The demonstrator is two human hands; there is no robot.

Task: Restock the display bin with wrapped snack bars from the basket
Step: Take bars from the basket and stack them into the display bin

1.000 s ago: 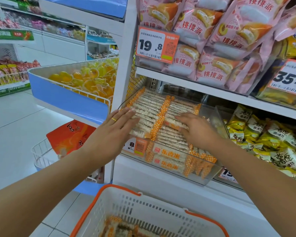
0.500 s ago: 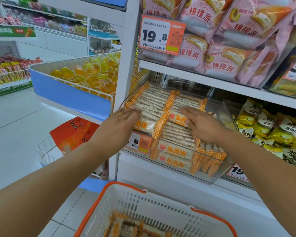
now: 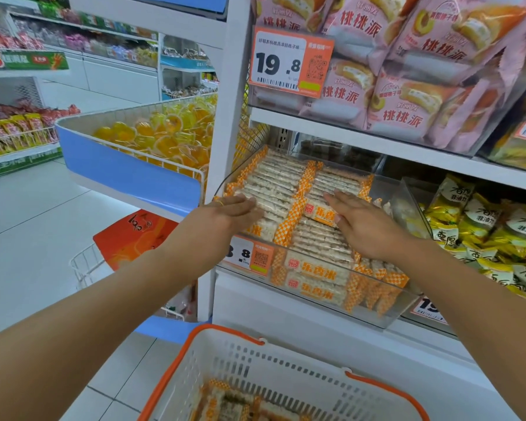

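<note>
Both hands slid nearer the display bin (image 3: 389,314) front: left hand (image 3: 225,218) and right hand (image 3: 362,229), fingers straight, flat on snack bars (image 3: 274,189) inside, squaring rows; more wait in basket (image 3: 255,369) below.

A snack aisle in a shop: white shelves (image 3: 362,141) stacked with packaged cakes (image 3: 407,95), an orange price tag (image 3: 289,62) at the shelf edge, more stocked racks (image 3: 82,41) beyond.
</note>
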